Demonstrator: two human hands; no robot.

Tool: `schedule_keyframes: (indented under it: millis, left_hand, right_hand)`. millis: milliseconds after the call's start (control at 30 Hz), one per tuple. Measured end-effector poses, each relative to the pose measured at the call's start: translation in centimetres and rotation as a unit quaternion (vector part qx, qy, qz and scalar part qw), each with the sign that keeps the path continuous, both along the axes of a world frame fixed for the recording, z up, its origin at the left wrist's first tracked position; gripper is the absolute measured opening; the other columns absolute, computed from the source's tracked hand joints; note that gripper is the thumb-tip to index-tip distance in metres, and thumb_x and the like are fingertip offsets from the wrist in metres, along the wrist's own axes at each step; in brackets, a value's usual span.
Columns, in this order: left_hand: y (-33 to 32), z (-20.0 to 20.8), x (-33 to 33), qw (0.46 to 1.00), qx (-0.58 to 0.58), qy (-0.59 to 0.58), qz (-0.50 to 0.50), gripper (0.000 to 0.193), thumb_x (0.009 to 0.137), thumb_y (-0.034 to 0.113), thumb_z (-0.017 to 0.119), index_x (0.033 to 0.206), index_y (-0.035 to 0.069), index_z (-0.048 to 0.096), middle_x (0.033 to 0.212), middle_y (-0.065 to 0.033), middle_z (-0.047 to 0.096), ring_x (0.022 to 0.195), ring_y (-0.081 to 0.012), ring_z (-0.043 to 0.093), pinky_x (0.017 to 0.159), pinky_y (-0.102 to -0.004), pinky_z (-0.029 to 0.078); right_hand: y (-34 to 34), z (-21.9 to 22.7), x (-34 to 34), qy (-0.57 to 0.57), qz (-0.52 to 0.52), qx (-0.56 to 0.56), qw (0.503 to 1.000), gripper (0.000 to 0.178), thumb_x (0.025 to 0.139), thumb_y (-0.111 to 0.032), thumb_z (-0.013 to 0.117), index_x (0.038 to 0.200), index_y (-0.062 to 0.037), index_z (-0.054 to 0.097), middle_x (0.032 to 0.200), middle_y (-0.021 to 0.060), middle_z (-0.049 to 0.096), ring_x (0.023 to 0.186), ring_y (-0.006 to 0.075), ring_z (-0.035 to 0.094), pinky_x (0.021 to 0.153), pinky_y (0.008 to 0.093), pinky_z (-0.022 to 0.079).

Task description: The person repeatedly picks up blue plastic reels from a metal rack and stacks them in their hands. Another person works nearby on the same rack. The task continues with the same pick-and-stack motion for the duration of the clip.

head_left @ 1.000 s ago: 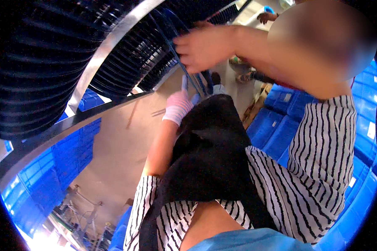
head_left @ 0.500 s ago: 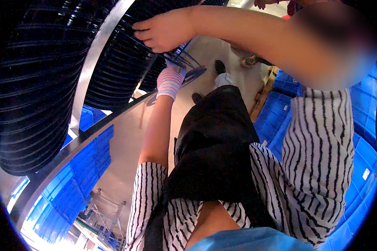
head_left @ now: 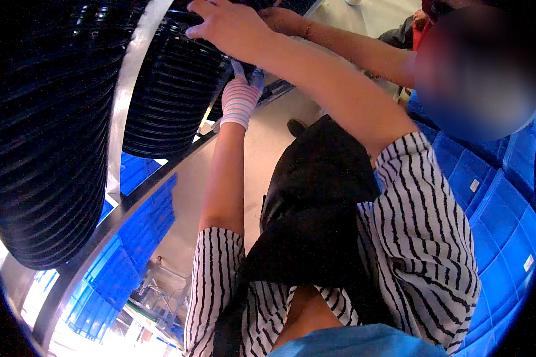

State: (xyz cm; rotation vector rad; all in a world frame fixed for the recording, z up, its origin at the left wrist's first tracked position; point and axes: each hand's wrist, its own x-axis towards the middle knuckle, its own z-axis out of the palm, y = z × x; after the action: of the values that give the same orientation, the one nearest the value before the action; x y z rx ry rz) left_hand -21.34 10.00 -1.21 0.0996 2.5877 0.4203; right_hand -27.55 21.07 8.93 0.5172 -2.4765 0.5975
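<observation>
My left hand (head_left: 241,101), in a striped glove with grey fingertips, is raised to the black stacks. Its thumb and fingers close around a dark part, mostly hidden here; the earlier frame shows it as a black spoked ring. Above it, my bare right hand (head_left: 232,27) reaches across to the upper end of a black ribbed stack (head_left: 167,89), fingers apart, nothing seen in them. Further left hangs a larger black ribbed stack (head_left: 47,149) of closely nested rounds. Right beyond my right hand, another person's hand (head_left: 283,21) reaches toward the same dark area.
A metal rack post (head_left: 120,107) and a curved lower rail (head_left: 95,250) frame the stacks. Blue crates (head_left: 125,250) stand below left, and more blue crates (head_left: 494,208) are piled at right. The other person's forearm (head_left: 357,50) crosses at the upper right.
My right hand has moved up and slightly right, its elbow lower. My left hand has risen a little, and the spoked ring is now largely hidden. The other person's arm has come in.
</observation>
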Motion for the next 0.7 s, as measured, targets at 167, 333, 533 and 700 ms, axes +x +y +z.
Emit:
schedule_keyframes:
  millis: [167,333,533,700]
  left_hand:
    - [-4.5,-8.6,0.2,0.995,-0.02,0.043,-0.086,0.077,0.085,0.054,0.051,0.141,0.005,0.03,0.103,-0.0241,0.064,0.096,-0.038,0.062,0.081,-0.045,0.049]
    - [-4.4,-9.4,1.9,0.976,0.165,0.116,-0.077,0.047,0.084,0.044,0.058,0.116,0.01,0.062,0.107,-0.0156,0.066,0.097,-0.0344,0.063,0.083,-0.0429,0.05]
    - [-5.4,-4.2,0.1,0.952,0.042,0.226,-0.204,0.045,0.084,0.041,0.061,0.117,0.01,0.061,0.104,-0.0161,0.067,0.094,-0.0347,0.063,0.082,-0.0404,0.051]
    - [-5.8,-3.0,-2.5,0.985,0.074,0.142,-0.062,0.056,0.085,0.046,0.059,0.124,0.006,0.054,0.105,-0.0216,0.065,0.096,-0.0377,0.061,0.081,-0.0385,0.05]
  right_hand:
    - [0.2,0.7,2.8,-0.131,0.046,0.001,0.99,0.023,0.088,-0.025,0.053,0.107,-0.0255,0.065,0.099,0.015,0.06,0.081,0.0314,0.068,0.062,0.042,0.057]
    - [-0.2,-0.8,4.3,-0.102,0.069,0.004,0.992,0.018,0.087,-0.024,0.053,0.102,-0.0215,0.064,0.096,0.0174,0.06,0.08,0.0332,0.068,0.06,0.0423,0.057]
    - [-0.3,1.1,3.2,-0.016,0.051,0.004,0.999,0.027,0.079,-0.014,0.059,0.105,-0.0222,0.061,0.104,0.0141,0.056,0.083,0.0267,0.066,0.061,0.0349,0.056]
    - [-1.6,1.9,-0.4,-0.048,0.07,-0.017,0.996,0.027,0.087,-0.028,0.053,0.111,-0.0205,0.064,0.116,0.0166,0.06,0.099,0.0337,0.063,0.079,0.0457,0.054]
